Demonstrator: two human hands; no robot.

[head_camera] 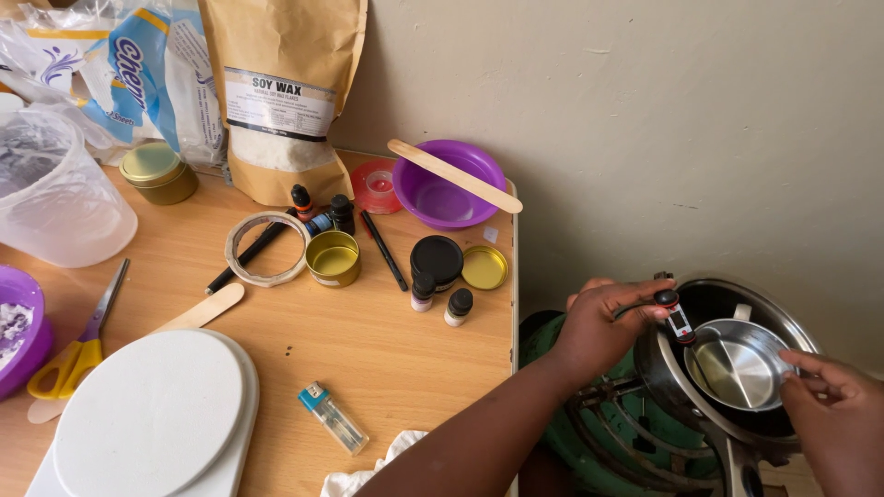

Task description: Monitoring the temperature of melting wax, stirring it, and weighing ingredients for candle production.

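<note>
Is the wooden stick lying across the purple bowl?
Yes, the wooden stick rests across the rim of the purple bowl at the back of the table.

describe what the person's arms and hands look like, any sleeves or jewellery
Both arms are bare as far as the view shows: no sleeve on the left forearm, which runs up from the bottom edge to the left hand. Only the right hand and wrist show at the lower right corner, also uncovered. No gloves, rings, watch or bracelet are visible on either. Nails look short and unpainted.
</note>
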